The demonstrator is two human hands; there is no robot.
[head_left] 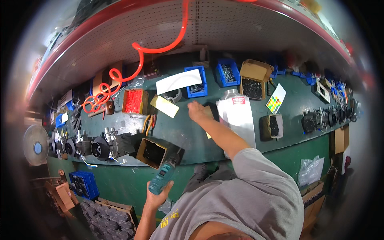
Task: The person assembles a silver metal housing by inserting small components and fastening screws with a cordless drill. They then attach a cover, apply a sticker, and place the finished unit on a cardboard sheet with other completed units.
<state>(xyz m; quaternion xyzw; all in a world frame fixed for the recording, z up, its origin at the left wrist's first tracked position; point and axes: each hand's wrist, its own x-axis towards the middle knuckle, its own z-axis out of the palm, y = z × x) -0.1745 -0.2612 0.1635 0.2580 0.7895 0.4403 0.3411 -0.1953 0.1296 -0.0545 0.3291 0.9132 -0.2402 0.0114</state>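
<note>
My left hand (158, 197), at the bench's front edge, is wrapped round a teal power screwdriver (164, 176). The tool's dark front end reaches over the bench edge, beside an open cardboard box (151, 153) with small black parts inside. My right arm stretches across the bench, and my right hand (197, 112) is low over the green top with its fingers drawn together. Whatever they hold, if anything, is too small to make out. By its wrist lies a yellowish card (209, 116), partly hidden by the arm. A silver metal housing (236, 118) stands to the right of that forearm.
Blue bins of screws (196, 93) (228, 73) stand behind, near a carton of black parts (252, 89). A box of red parts (133, 101) sits left, below a coiled orange hose (141, 60). Motor units (112, 146) line the front left; more (320, 120) stand far right.
</note>
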